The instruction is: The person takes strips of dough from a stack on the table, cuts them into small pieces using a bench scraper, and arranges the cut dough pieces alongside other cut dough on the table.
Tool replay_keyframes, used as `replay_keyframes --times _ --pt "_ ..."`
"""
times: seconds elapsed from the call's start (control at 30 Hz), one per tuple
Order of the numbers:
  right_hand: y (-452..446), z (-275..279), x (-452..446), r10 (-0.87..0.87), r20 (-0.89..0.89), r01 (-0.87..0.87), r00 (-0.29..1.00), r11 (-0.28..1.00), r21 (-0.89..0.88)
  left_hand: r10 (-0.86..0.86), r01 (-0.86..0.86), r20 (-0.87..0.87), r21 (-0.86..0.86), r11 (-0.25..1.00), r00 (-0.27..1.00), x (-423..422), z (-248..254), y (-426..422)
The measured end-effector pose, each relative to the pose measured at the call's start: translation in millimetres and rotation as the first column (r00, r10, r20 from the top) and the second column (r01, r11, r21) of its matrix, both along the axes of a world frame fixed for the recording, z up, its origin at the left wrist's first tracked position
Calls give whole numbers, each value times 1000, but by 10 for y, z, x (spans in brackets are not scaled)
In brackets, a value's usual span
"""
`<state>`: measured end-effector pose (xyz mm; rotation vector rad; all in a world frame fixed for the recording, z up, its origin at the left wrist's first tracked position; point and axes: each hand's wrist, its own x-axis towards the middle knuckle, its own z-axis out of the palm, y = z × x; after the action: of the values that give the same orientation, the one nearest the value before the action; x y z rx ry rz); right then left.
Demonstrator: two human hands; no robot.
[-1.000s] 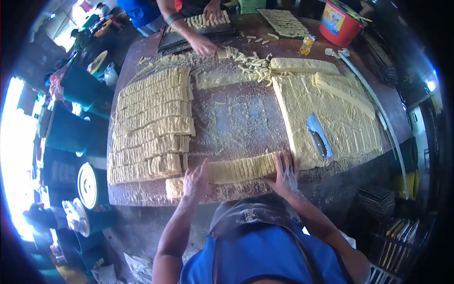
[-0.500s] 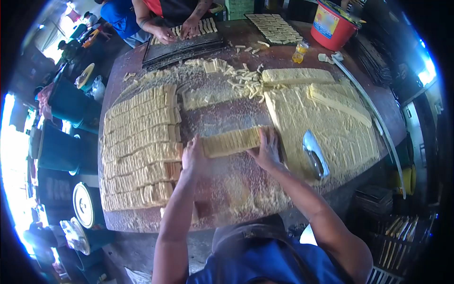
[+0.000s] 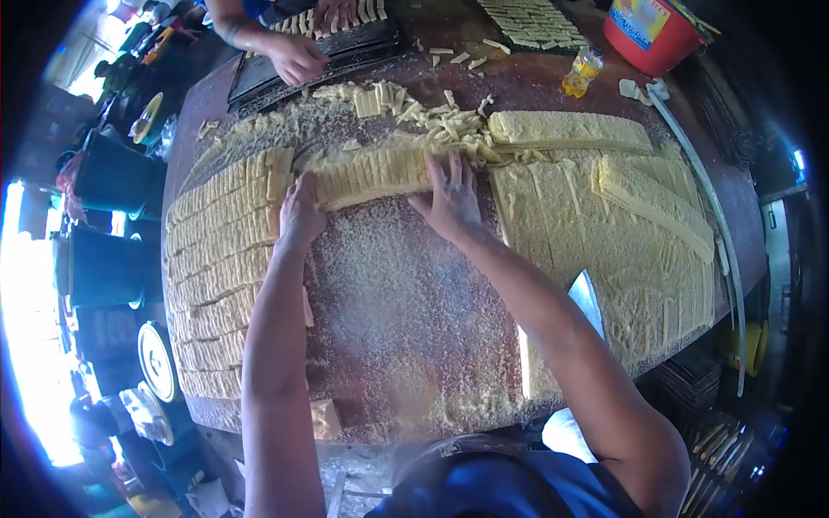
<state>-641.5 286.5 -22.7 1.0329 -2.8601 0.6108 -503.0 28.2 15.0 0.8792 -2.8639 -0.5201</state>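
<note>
A row of cut dough sticks (image 3: 371,175), pale yellow and crumb-dusted, lies across the middle of the table. My left hand (image 3: 300,211) presses its left end and my right hand (image 3: 449,197) its right end, so the row is squeezed between them. Just left of my left hand is a big block of similar rows (image 3: 224,268). To the right of my right hand spreads a flat dough sheet (image 3: 553,224), with a long dough strip (image 3: 656,207) lying on it and another strip (image 3: 570,131) behind. A knife blade (image 3: 586,302) shows beside my right forearm, its handle hidden.
Loose dough pieces (image 3: 440,125) are heaped behind the row. Across the table, another person's hand (image 3: 298,59) is at a dark tray (image 3: 319,60) of sticks. A yellow bottle (image 3: 582,72), a red bucket (image 3: 652,34) and a long pale strip (image 3: 699,181) stand or lie at the right.
Both my hands have moved away from me, pushing the row of dough sticks towards the loose pieces at the back. The other person's hand has shifted nearer the tray's front edge.
</note>
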Motion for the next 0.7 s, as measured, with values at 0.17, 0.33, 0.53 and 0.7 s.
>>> replay_keyframes --times 0.17,0.33,0.53,0.7 --pt "151 99 72 91 118 -90 989 996 -11 -13 12 74 6 1000 997 90 62 -4" --pt "304 732 -405 153 215 -136 964 986 -93 -13 9 93 47 999 996 117 122 16" --pt "256 747 -1331 263 241 -327 934 902 282 86 -91 -89 -44 995 992 397 85 509" --pt "-249 417 -1966 367 175 -384 914 920 78 -91 63 -131 -204 977 987 684 -29 1083"
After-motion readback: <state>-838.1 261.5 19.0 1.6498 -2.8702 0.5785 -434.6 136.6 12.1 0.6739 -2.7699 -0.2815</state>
